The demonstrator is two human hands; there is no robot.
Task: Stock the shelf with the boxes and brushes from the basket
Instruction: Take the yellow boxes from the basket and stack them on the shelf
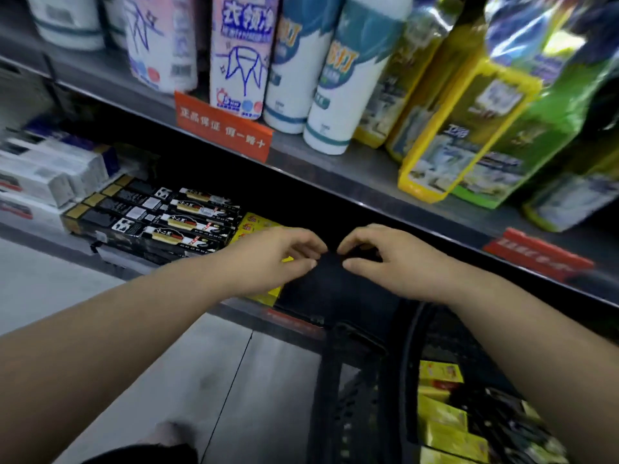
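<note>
I see the job as partly done. Long black boxes (157,217) already lie in neat rows on the low shelf (294,321), and a yellow box (256,226) sits just beside them. But the basket (407,363) by my right arm is not empty. A stack of yellow boxes (438,416) waits inside it, next to some dark things too blurry for me to name. They may be the brushes. So there is more to put away.

My left hand (278,259) and right hand (388,259) are both over the low shelf, close together, with fingertips almost meeting. The fingers on each are half curled, thumb near the tips. The spot between them is very dark, so I cannot tell if they pinch something or nothing.

Some words are easy to read. The orange tag (222,130) on the top shelf edge says 正品保证 假一赔十. The pink and white bottle (241,51) above it says 衣领净 and has a shirt collar drawn on it. A red tag (536,254) farther right is too blurry to read.
</note>
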